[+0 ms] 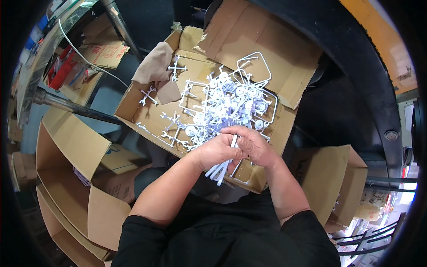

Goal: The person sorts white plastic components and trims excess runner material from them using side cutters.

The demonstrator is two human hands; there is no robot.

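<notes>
Both hands meet over the near edge of a shallow cardboard box (171, 120). Closed round a bundle of slim white plastic strips (216, 172) is my left hand (219, 152); the strip ends stick out below it toward my lap. My right hand (257, 146) presses against the left one, its fingers curled on the upper end of a strip (234, 140) from the bundle. Just beyond the hands lies a heap of white molded plastic parts (229, 100), with rings, rods and branching frames tangled together. Some fingertips are hidden.
Loose white branched pieces (148, 95) and a beige cloth (154, 62) lie at the box's left side. A raised cardboard flap (267, 44) leans at the back. Open cartons stand at left (66, 164) and right (322, 178). A metal rail (80, 107) runs along the left.
</notes>
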